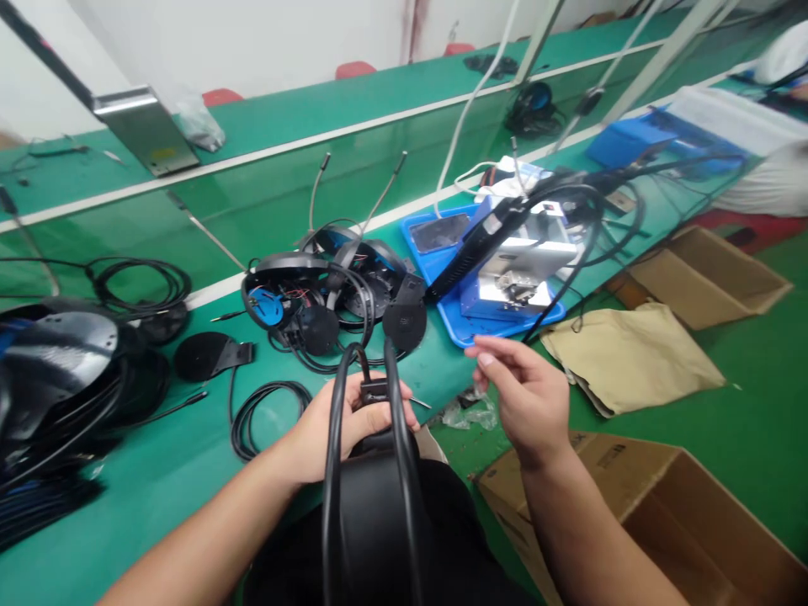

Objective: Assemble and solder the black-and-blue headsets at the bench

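Observation:
My left hand [353, 421] is closed around the end of a black headphone headband [374, 497], near a small black bracket [374, 390]. Its two dark tubes run toward me over a wide black strap. A thin metal rod end [422, 404] sticks out past my left fingers. My right hand [527, 400] is raised to the right of the headband, apart from it, with thumb and fingertips pressed together; whatever they hold, if anything, is too small to make out. Beyond my left hand lie headphones with opened ear cups [287, 295] and a round black ear-cup plate [405, 324].
A blue tray [451, 324] holds a phone and a metal-topped device [511, 286]; a black handheld tool [476, 252] lies across it. More headphones [69, 370] are piled at left, near a coiled cable [268, 412]. Cardboard boxes [622, 471] stand on the floor at right.

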The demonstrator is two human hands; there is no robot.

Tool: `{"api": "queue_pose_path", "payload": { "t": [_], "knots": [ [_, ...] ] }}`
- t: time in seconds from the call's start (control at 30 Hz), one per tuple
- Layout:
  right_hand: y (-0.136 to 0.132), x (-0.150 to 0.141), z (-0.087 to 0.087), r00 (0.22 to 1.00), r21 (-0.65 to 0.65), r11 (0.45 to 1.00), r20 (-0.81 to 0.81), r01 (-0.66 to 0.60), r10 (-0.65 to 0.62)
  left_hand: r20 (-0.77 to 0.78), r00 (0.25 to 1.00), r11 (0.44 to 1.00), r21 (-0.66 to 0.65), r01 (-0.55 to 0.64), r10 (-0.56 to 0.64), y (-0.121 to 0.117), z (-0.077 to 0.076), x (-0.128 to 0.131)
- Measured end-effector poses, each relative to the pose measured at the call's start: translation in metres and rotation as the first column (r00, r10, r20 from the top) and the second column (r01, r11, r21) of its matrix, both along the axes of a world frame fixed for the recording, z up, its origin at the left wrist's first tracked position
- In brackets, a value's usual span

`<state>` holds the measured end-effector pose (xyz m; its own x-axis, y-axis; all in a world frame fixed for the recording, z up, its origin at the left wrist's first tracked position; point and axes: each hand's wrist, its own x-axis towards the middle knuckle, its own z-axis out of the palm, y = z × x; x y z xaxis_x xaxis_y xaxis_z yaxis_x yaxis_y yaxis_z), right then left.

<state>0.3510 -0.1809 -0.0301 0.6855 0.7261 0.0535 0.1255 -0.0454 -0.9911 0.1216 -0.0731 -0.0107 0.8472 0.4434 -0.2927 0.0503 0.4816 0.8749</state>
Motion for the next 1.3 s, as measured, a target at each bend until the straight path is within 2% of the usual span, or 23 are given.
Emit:
{"api": "queue_pose_path", "payload": {
  "t": [0.1,0.23,0.33,0.47,0.53,0.57,0.63,0.7,0.77,0.8,0.93,1.03,1.23,1.3],
  "knots": [
    [0.028,0.023,0.007,0.997,0.103,0.992,0.033,0.069,-0.073,-0.055,0.998,1.000,-0.030,-0.004,0.003,0.000,-0.014,0.012],
    [0.071,0.048,0.011,0.988,0.086,0.991,0.106,0.105,-0.114,-0.094,0.996,0.996,-0.088,-0.014,0.006,-0.007,-0.032,0.030],
    [0.100,0.052,0.008,0.981,0.078,0.993,0.164,0.089,-0.101,-0.143,0.988,0.990,-0.119,-0.074,0.057,-0.014,-0.042,0.037],
    [0.123,0.044,0.003,0.962,0.147,0.982,0.229,0.119,-0.150,-0.181,0.980,0.985,-0.137,-0.109,0.083,-0.019,-0.051,0.038],
    [0.122,0.041,0.006,0.933,0.241,0.951,0.256,0.192,-0.253,-0.191,0.979,0.982,-0.158,-0.102,0.071,-0.019,-0.053,0.038],
    [0.118,0.040,0.009,0.911,0.320,0.916,0.251,0.243,-0.329,-0.192,0.979,0.981,-0.167,-0.100,0.067,-0.019,-0.054,0.037],
    [0.104,0.044,0.020,0.880,0.503,0.802,0.155,0.322,-0.450,-0.190,0.980,0.977,-0.186,-0.100,0.064,-0.017,-0.055,0.037],
    [0.087,0.052,0.034,0.893,0.619,0.705,0.013,0.345,-0.449,-0.191,0.980,0.973,-0.208,-0.096,0.056,-0.016,-0.056,0.037],
    [0.072,0.065,0.048,0.899,0.659,0.661,-0.053,0.358,-0.435,-0.196,0.980,0.969,-0.234,-0.084,0.038,-0.014,-0.057,0.038],
    [0.067,0.072,0.053,0.882,0.667,0.642,-0.049,0.378,-0.469,-0.196,0.980,0.966,-0.244,-0.081,0.032,-0.014,-0.057,0.038],
    [0.069,0.095,0.056,0.714,0.714,0.536,0.073,0.450,-0.696,-0.196,0.980,0.966,-0.249,-0.070,0.021,-0.012,-0.057,0.039],
    [0.083,0.102,0.046,0.681,0.735,0.548,0.162,0.399,-0.714,-0.203,0.979,0.967,-0.248,-0.059,0.008,-0.010,-0.055,0.039],
    [0.096,0.102,0.024,0.736,0.785,0.557,0.204,0.270,-0.645,-0.199,0.980,0.963,-0.260,-0.066,0.013,-0.009,-0.052,0.041],
    [0.093,0.101,0.020,0.757,0.766,0.591,0.224,0.253,-0.614,-0.183,0.983,0.964,-0.260,-0.052,0.004,-0.009,-0.053,0.041]
  ]
}}
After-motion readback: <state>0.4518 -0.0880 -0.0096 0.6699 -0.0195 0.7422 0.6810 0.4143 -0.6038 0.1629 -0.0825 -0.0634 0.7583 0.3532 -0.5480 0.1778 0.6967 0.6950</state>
